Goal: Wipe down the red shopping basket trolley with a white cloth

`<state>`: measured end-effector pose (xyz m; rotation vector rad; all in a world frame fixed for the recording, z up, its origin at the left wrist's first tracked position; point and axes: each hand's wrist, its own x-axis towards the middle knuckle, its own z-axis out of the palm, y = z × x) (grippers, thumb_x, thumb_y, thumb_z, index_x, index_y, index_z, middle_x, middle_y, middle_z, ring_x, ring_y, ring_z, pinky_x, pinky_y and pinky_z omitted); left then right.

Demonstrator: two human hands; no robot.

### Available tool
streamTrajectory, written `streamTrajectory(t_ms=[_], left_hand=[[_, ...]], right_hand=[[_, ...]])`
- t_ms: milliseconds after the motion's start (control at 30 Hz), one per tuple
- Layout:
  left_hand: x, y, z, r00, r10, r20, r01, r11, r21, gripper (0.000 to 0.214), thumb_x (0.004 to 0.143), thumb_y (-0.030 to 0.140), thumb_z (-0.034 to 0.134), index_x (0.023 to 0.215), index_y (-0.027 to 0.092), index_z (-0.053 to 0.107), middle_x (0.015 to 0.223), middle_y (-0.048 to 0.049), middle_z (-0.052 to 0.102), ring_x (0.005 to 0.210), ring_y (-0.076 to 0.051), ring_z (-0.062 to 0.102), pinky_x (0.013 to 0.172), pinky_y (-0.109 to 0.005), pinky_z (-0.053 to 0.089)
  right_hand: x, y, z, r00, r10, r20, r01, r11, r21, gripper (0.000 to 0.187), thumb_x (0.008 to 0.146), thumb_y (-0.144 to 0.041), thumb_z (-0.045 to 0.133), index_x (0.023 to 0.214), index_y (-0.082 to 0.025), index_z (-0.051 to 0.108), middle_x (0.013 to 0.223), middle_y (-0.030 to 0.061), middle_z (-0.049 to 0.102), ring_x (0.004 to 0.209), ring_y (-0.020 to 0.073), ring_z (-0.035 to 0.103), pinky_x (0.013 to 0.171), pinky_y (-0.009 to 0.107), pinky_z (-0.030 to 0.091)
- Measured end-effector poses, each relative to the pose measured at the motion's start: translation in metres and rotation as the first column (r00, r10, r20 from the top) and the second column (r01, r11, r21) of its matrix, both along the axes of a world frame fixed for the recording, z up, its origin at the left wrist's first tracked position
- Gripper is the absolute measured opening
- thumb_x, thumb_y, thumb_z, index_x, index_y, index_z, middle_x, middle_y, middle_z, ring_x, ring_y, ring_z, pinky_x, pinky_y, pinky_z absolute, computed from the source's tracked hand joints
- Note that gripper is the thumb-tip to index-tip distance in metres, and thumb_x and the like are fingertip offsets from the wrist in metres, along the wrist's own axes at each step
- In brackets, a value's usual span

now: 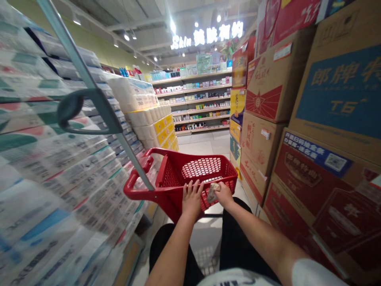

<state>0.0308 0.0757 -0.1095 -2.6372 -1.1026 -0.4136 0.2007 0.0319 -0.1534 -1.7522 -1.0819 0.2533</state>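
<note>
A red plastic shopping basket point(178, 174) with a red handle at its left stands on the floor in front of me in a shop aisle. My left hand point(192, 198) rests on the basket's near rim with its fingers laid over the edge. My right hand point(224, 195) is closed around a small crumpled brownish-grey thing point(212, 191) at the same rim. The basket looks empty inside, as far as its mesh walls show.
Stacked packs of tissue and paper goods point(59, 167) line the left side, with a grey metal pole point(89, 83) slanting across them. Tall stacks of cardboard cartons point(312, 131) fill the right. Shelves of small goods point(199, 107) stand at the aisle's far end, under a lit sign.
</note>
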Motion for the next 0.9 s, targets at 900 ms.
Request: streamTrajectory(t_ms=[900], left_hand=[[-0.017,0.012,-0.020,0.998,-0.058,0.013,0.054,0.975,0.214,0.074,0.080,0.018,0.047,0.148,0.019,0.019,0.154,-0.0006,0.027,0.143,-0.024,0.013,0.117,-0.044,0.015]], right_hand=[[-0.017,0.007,-0.021,0.996,0.070,0.057,-0.067,0.996,-0.062,0.014,0.071,-0.010,0.054,0.082,-0.019,0.058,0.083,0.0037,0.066,0.079,0.0171,0.060,0.071,0.024,0.042]])
